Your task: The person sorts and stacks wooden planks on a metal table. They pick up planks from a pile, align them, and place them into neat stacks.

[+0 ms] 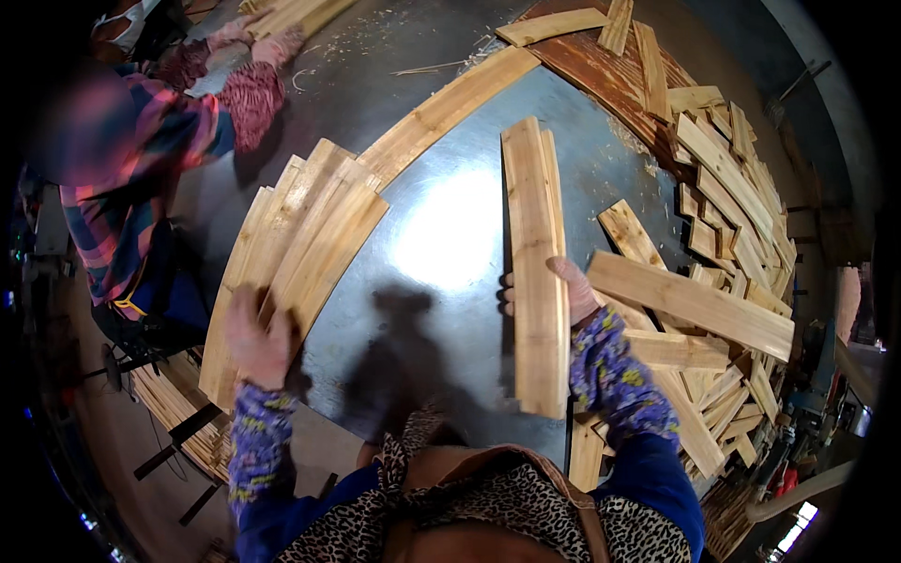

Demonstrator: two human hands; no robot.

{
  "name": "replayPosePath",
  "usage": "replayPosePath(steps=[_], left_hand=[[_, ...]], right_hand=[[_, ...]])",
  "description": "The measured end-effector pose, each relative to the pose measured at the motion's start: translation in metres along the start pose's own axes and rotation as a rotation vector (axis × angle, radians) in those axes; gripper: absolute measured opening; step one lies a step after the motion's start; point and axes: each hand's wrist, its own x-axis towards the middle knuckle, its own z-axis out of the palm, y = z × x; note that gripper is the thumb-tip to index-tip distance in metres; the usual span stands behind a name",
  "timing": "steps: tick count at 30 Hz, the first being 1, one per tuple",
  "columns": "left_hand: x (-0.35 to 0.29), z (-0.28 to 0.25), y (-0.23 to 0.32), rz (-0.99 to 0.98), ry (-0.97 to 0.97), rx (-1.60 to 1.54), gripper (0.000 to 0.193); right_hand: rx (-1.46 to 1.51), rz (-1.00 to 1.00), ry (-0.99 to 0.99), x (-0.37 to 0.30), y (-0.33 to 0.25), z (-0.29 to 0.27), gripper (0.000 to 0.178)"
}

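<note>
My right hand (574,286) is closed around a small stack of wooden boards (535,272), its thumb on the right edge and its fingertips showing past the left edge. The boards stand lengthwise over the metal table (375,375), at least two together. On the left, my left hand (259,342) rests on the near part of a fanned stack of wooden boards (314,225), thumb apart from the fingers. That hand is slightly blurred. One more board (450,103) stretches from behind this stack toward the far edge.
A heap of loose boards (732,206) covers the right side, with one board (694,300) jutting out near my right forearm. Several boards lie on a reddish-brown panel (582,56) at the far right. Across on the left, another person (141,141) handles boards (300,14).
</note>
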Motion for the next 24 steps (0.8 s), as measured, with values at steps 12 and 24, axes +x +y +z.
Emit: replayPosePath(steps=[12,24], left_hand=[[0.347,0.215,0.120,-0.057,-0.656,-0.312,0.085],[0.418,0.237,0.028,-0.192,-0.534,-1.352,0.078]], right_hand=[[0.013,-0.116,-0.046,-0.006,0.150,-0.020,0.084],[-1.019,-0.255,0.051,0.090,0.211,0.131,0.089]])
